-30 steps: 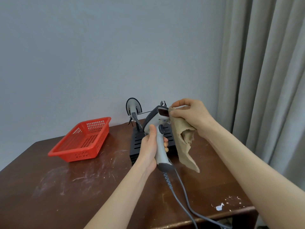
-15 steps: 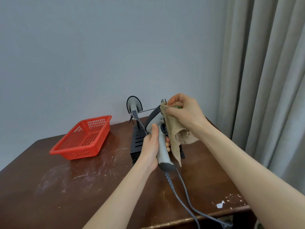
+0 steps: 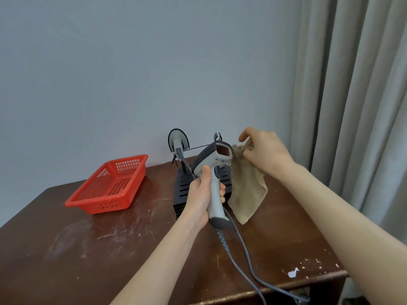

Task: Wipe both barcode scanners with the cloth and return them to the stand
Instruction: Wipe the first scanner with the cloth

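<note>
My left hand (image 3: 200, 195) grips the scanner (image 3: 213, 186) by its handle above the desk (image 3: 110, 249). My right hand (image 3: 263, 150), pinching the cloth (image 3: 247, 190), has just lifted it off the scanner's head. This wipe looks nearly finished. The second scanner (image 3: 178, 142) waits on the stand (image 3: 182, 190).

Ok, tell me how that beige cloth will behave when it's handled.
Probably floppy: the cloth hangs limp from the right hand, which pinches its bunched top. Likely light, since a few fingers carry it. Pressed on the scanner that the left hand grips, it should mould to it.
</note>
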`<action>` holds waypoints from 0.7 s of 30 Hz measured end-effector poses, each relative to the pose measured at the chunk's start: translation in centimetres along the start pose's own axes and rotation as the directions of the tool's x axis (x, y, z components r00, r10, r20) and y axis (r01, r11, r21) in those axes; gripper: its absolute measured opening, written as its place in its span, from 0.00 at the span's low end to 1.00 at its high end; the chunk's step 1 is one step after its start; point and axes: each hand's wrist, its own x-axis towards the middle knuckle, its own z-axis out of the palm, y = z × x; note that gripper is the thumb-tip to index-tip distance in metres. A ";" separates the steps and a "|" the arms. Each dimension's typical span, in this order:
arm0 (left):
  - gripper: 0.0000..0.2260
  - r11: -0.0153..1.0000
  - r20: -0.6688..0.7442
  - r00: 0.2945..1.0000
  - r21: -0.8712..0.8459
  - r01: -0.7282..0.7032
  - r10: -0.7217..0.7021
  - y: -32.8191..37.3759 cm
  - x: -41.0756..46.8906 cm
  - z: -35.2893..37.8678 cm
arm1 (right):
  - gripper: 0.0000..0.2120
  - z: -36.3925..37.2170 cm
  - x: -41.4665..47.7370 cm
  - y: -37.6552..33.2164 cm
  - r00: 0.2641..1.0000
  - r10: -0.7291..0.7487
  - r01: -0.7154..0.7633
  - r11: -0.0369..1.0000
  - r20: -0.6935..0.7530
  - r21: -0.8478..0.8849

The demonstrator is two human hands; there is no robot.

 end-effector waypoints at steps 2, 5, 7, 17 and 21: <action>0.25 1.000 0.013 1.000 -0.003 -0.011 0.011 0.1 0.1 0.0 | 0.11 -0.2 0.0 0.3 0.996 0.062 -0.056 0.994 -0.057 0.098; 0.26 1.000 0.012 1.000 0.002 -0.010 0.009 0.1 0.1 0.0 | 0.08 -0.1 -0.4 -0.2 0.991 0.071 -0.048 0.979 -0.115 0.197; 0.26 1.000 0.008 1.000 0.008 -0.005 0.005 0.1 0.1 0.1 | 0.08 0.1 -0.6 -0.7 0.988 0.073 -0.041 0.972 -0.133 0.232; 0.24 1.000 -0.003 1.000 -0.018 -0.002 0.002 0.1 0.0 0.2 | 0.13 2.2 -0.9 -1.1 0.995 -0.041 0.054 0.987 -0.089 0.149; 0.23 0.999 -0.019 1.000 -0.033 -0.002 0.002 0.0 0.0 0.3 | 0.15 2.3 -0.9 -1.2 0.995 -0.044 0.052 0.993 -0.084 0.101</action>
